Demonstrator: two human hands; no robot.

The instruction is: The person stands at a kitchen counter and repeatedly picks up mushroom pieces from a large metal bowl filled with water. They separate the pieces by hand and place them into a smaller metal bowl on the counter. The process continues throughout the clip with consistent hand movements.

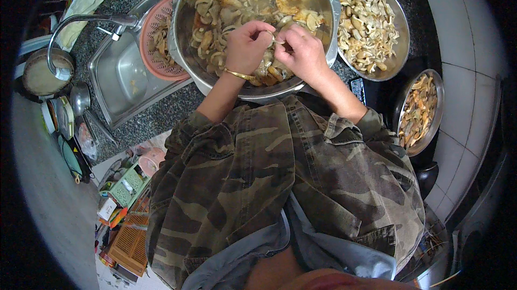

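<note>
Both my hands meet above a large steel basin (336, 15) of cloudy water and mushroom pieces (208, 7). My left hand (249, 45), with a gold bangle at the wrist, pinches one side of a small pale mushroom piece (277, 41). On its other side, the fingertips of my right hand (301, 49) grip the same piece. Browner mushroom pieces (287, 3) float near the far right of the water. Part of the basin's contents is hidden beneath my hands.
Left of the basin, a pink colander (146, 43) of mushroom strips overlaps a steel sink (121, 84) with a curved faucet (80, 18). To the right stand a steel bowl (400, 11) of pale mushrooms and another bowl (439, 116) of browner ones. A ladle (80, 98) lies beyond the sink's left side.
</note>
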